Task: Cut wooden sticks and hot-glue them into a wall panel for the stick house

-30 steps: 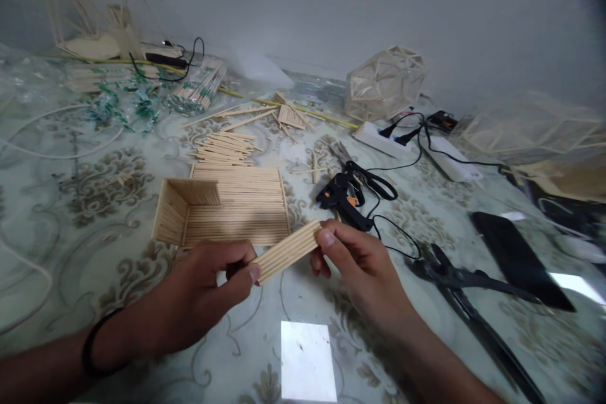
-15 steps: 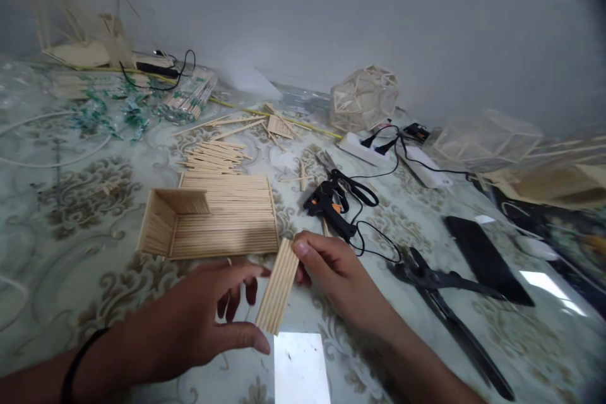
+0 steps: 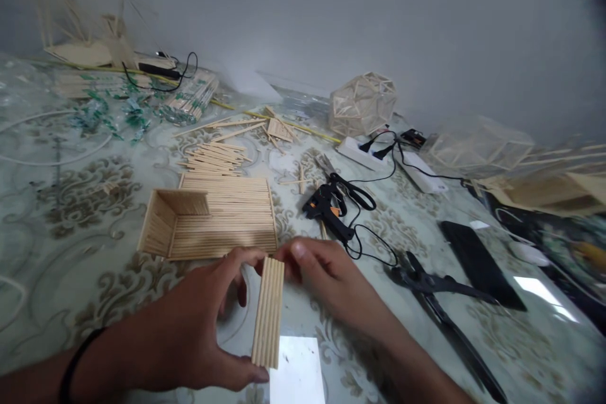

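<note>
on the floral-patterned tabletop (image 3: 71, 278), an open wooden-stick box (image 3: 222, 237) is standing beyond the hands, two short walls meeting at a corner on its left side and its slatted floor stretching to the right. farther back, a clear plastic packet (image 3: 192, 98) is holding a bundle of wooden sticks. loose sticks (image 3: 215, 156) are lying in a pile just behind the box. to the right, a black glue gun (image 3: 329, 209) is lying beside black-handled scissors (image 3: 357, 192). nearer than the box, a small stick panel (image 3: 269, 315) is being held up between the hands. the left hand (image 3: 189, 322) is spreading wide along it, thumb at the panel's near end, index finger at its far end. the right hand (image 3: 326, 271) is curling just beside that far end; its fingertips are partly hidden, so whether they are gripping the panel, i cannot tell.
</note>
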The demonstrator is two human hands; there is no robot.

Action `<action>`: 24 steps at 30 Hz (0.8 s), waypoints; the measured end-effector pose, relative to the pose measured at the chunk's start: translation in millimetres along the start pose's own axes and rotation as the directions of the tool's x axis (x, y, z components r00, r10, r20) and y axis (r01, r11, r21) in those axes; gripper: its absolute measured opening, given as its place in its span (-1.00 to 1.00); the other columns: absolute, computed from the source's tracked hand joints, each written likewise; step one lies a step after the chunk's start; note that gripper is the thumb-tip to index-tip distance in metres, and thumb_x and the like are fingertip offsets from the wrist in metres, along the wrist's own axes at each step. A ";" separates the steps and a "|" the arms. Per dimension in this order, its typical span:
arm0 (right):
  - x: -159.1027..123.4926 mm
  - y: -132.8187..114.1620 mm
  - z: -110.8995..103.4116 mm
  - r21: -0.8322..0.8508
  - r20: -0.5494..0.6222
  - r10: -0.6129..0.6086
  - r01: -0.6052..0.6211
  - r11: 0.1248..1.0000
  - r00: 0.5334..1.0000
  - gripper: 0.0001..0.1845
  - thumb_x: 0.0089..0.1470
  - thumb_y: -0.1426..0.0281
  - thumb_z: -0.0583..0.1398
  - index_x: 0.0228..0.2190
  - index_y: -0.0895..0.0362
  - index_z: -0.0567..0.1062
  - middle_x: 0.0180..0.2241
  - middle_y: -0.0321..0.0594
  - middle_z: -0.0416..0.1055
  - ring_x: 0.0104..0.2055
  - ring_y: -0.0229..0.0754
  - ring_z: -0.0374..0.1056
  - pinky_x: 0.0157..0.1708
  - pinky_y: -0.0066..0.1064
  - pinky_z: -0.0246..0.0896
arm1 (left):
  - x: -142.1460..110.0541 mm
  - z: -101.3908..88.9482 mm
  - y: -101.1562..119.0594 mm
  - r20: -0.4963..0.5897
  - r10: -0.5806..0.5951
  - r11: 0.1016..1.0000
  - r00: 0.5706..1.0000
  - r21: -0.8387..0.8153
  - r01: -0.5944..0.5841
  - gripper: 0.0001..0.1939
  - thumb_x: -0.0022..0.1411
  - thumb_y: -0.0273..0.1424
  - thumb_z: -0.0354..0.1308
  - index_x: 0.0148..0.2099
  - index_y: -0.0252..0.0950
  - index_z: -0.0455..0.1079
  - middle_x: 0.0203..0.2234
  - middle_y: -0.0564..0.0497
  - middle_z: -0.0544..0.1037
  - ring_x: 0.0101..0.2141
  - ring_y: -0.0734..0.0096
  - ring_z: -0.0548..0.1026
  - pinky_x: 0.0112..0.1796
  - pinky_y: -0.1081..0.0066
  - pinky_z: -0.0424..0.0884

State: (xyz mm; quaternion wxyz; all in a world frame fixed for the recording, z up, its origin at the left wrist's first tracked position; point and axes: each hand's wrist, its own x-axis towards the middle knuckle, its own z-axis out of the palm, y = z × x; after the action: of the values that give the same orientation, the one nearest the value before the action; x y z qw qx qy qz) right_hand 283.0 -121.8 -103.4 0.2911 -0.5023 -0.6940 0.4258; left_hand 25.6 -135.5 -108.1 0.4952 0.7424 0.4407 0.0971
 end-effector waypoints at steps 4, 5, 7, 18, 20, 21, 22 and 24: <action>7.8 25.0 -33.5 -0.423 -0.373 -0.086 -0.087 0.902 0.924 -0.65 0.41 0.12 0.15 -0.11 0.09 0.62 -0.12 -0.01 0.58 -0.07 0.09 0.50 -0.02 -0.13 0.36 | 1.1 0.9 -2.3 -0.079 -0.036 0.999 0.996 -0.026 0.034 0.03 -0.06 -0.12 0.58 0.35 -0.08 0.14 -0.15 0.00 0.55 -0.25 0.19 0.50 -0.21 0.23 0.51; 9.8 33.8 -41.7 -0.509 -0.437 -0.095 -0.159 0.846 0.895 -0.62 0.36 0.12 0.18 -0.06 0.11 0.62 -0.06 0.07 0.54 -0.02 0.15 0.48 0.05 -0.04 0.36 | 1.0 1.5 -3.9 -0.098 -0.034 0.999 0.995 -0.040 0.030 0.01 -0.05 -0.13 0.58 0.35 -0.07 0.13 -0.14 -0.01 0.56 -0.25 0.21 0.51 -0.22 0.24 0.51; 13.3 51.3 -53.8 -0.532 -0.483 -0.077 -0.221 0.818 0.872 -0.55 0.25 0.11 0.26 -0.02 0.18 0.62 -0.03 0.20 0.51 0.05 0.31 0.44 0.15 0.14 0.31 | 0.5 2.9 -7.6 -0.125 -0.025 0.998 0.992 -0.064 0.017 -0.01 -0.03 -0.14 0.57 0.34 -0.06 0.13 -0.13 0.00 0.56 -0.26 0.23 0.51 -0.24 0.27 0.50; 16.4 66.8 -69.3 -0.389 -0.502 0.026 -0.253 0.886 0.865 -0.58 0.15 0.20 0.30 -0.02 0.15 0.57 -0.06 0.14 0.59 -0.02 0.27 0.53 0.07 0.15 0.40 | -1.8 3.0 -8.4 -0.180 -0.051 0.985 0.982 -0.172 0.020 0.01 0.04 -0.15 0.55 0.39 -0.01 0.06 0.13 -0.11 0.52 -0.14 0.17 0.58 -0.24 0.26 0.54; 14.0 59.0 -72.4 -0.336 -0.500 0.030 -0.226 0.914 0.865 -0.55 0.20 0.14 0.27 0.03 0.11 0.52 -0.03 0.09 0.60 0.01 0.21 0.53 0.06 0.10 0.41 | -2.0 2.9 -8.0 -0.193 -0.044 0.981 0.980 -0.193 0.006 0.05 0.01 -0.15 0.56 0.41 -0.01 0.06 0.12 -0.10 0.53 -0.16 0.18 0.59 -0.26 0.28 0.54; 12.7 54.0 -72.5 -0.300 -0.491 0.033 -0.204 0.932 0.871 -0.56 0.22 0.11 0.26 0.04 0.08 0.51 -0.04 0.03 0.60 -0.01 0.15 0.53 0.03 0.03 0.42 | -1.9 2.6 -7.6 -0.192 -0.046 0.979 0.980 -0.203 0.006 0.07 0.01 -0.16 0.56 0.43 -0.01 0.04 0.10 -0.09 0.54 -0.18 0.19 0.58 -0.26 0.27 0.54; 11.3 48.4 -71.4 -0.235 -0.475 0.046 -0.177 0.956 0.879 -0.58 0.24 0.08 0.27 0.01 0.05 0.50 -0.08 -0.04 0.60 -0.07 0.08 0.53 -0.03 -0.06 0.44 | -1.7 2.0 -6.7 -0.187 -0.052 0.976 0.981 -0.216 0.011 0.08 0.00 -0.15 0.56 0.43 -0.01 0.03 0.06 -0.08 0.54 -0.20 0.20 0.58 -0.25 0.26 0.54; 8.2 36.1 -65.7 0.009 -0.417 0.105 -0.111 0.994 0.903 -0.62 0.24 0.03 0.31 -0.09 0.03 0.52 -0.26 -0.19 0.53 -0.27 -0.07 0.46 -0.22 -0.22 0.40 | -0.4 -0.2 -2.8 -0.162 -0.077 0.964 0.984 -0.263 0.032 0.10 0.02 -0.14 0.55 0.44 -0.02 -0.02 -0.03 -0.04 0.55 -0.22 0.21 0.57 -0.24 0.24 0.54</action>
State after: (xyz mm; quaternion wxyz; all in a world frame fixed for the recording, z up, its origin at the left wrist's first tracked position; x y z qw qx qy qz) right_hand 351.2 -89.7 -104.7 0.4045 -0.6214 -0.5903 0.3189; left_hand 23.7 -135.3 -110.2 0.5512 0.6475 0.4853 0.2033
